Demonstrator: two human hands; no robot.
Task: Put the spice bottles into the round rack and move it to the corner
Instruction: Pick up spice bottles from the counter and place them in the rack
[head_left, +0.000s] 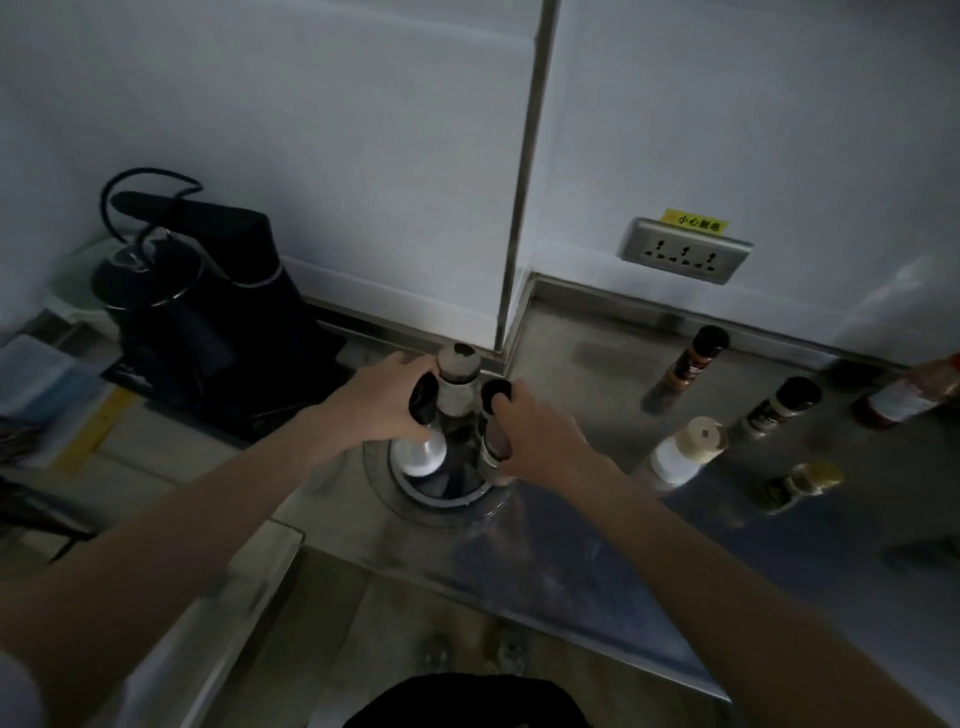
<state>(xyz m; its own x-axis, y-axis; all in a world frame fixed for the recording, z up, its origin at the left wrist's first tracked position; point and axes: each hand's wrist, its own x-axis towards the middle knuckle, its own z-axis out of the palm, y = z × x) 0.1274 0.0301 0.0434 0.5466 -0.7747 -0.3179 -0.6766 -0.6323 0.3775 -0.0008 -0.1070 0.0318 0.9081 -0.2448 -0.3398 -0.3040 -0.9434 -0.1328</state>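
- We've got one steel counter (597, 545) running along the white wall (311, 156), pretty dim lighting overall.
- One black kettle on its stand (202, 322) sits to the left, with a cord looped above it.
- One round rack (441, 483) stands on the counter just in front of the wall's corner post, between our two hands.
- Our left hand (379, 400) is wrapped around the rack's left side, fingers closed on a dark-capped bottle (423, 397) in there.
- Our right hand (540, 431) is closed on a brown bottle (496, 441) at the rack's right side.
- We count three bottles in the rack: those two plus one taller pale one (457, 384) at the back.
- Five more bottles stand loose on the counter to the right, well apart from the rack: a dark-capped one (691, 364) near the wall, a second dark-capped one (779, 410), a white one with a cream cap (680, 457), a small gold-capped one (802, 486), and a red one (909, 395) at the edge of view.
- One wall socket (685, 252) with a yellow sticker above it.
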